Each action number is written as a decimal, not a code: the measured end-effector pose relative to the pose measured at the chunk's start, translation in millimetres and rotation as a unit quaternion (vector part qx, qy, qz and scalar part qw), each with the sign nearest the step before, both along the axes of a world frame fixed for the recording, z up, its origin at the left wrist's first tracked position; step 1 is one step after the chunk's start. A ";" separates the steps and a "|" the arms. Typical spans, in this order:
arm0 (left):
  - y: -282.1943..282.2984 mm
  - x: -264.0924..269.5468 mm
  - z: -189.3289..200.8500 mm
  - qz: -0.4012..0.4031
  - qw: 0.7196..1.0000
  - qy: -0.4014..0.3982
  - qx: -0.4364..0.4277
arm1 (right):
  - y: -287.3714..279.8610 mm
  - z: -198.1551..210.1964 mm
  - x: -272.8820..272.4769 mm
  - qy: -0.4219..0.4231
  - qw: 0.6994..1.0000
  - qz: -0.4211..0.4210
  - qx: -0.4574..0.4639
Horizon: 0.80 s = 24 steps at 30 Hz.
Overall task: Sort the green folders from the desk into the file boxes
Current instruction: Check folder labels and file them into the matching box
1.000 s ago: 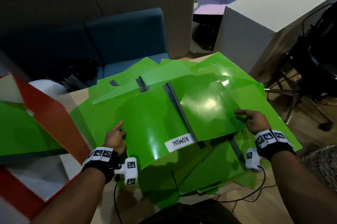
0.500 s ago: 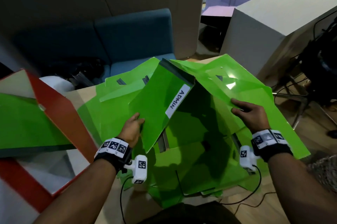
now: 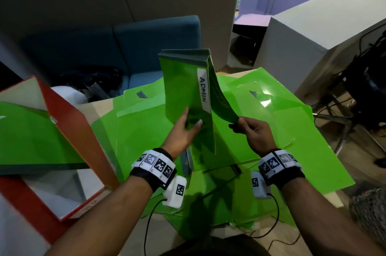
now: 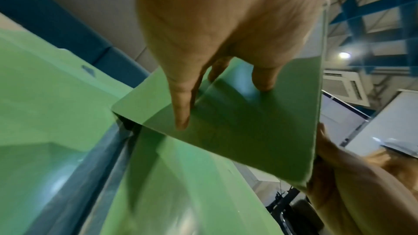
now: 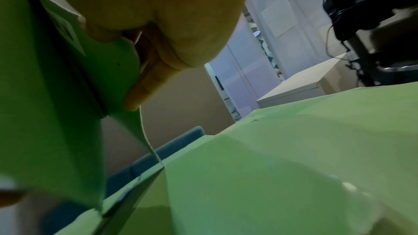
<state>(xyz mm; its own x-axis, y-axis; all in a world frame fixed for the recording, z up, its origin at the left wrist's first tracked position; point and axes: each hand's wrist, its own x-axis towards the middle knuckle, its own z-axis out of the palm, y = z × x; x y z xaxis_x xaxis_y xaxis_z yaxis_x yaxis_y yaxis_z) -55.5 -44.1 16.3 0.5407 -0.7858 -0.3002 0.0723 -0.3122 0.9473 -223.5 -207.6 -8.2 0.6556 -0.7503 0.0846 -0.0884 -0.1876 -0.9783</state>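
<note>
The ADMIN folder is standing upright above the pile of green folders on the desk, spine up and label facing the person, probably so the label can be read before choosing a box; the left hand is grasping its near lower edge with the thumb on the front cover, and the right hand is pinching the splayed back cover. The head view alone is showing the label and the red file box waiting at the left with a green folder inside. The left wrist view is showing the fingers lying flat on the cover, and the right wrist view the fingertips closing on the cover's edge.
</note>
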 end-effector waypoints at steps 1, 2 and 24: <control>-5.0 -2.9 5.4 0.006 1.000 -0.008 -0.014 | 6.1 6.9 5.2 -0.012 1.000 0.007 -0.002; -9.7 -4.9 9.9 0.016 0.999 -0.018 -0.022 | 11.8 13.4 10.4 -0.020 1.000 0.013 -0.010; 63.2 87.4 106.4 0.308 0.899 -0.305 -0.059 | 9.2 116.7 66.7 -0.083 0.968 0.011 -0.235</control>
<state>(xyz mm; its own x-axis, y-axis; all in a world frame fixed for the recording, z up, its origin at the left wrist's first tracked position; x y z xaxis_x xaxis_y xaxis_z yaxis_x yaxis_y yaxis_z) 31.9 19.0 122.7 0.9200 -0.2875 0.2662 -0.3477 -0.2857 0.8930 -156.8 -198.4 108.5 0.6194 -0.5882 0.5200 0.0731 -0.6163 -0.7841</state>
